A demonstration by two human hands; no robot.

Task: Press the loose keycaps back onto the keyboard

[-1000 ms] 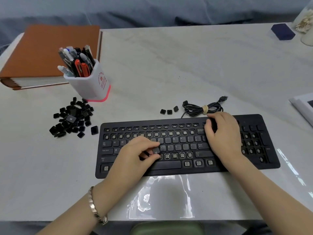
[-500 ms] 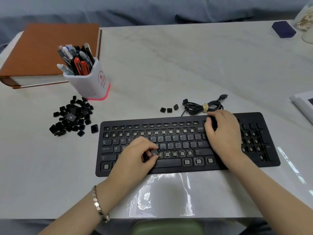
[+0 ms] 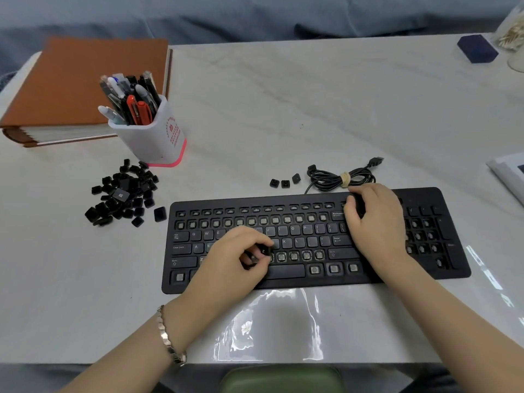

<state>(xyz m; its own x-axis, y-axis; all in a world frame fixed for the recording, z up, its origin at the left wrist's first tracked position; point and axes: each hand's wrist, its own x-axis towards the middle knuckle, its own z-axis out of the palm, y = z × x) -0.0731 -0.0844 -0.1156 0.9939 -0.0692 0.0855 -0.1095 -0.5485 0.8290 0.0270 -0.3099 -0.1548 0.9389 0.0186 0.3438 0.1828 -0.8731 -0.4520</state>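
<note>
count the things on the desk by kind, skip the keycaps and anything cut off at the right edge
keyboard: 1
pen cup: 1
brown binder: 1
cable bundle: 1
dark blue box: 1
total: 5

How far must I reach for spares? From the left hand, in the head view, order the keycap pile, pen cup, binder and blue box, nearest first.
From the left hand, pinching a keycap:
1. keycap pile, to its left, beside the keyboard.
2. pen cup, behind the pile.
3. binder, far left corner.
4. blue box, far right corner.
</note>
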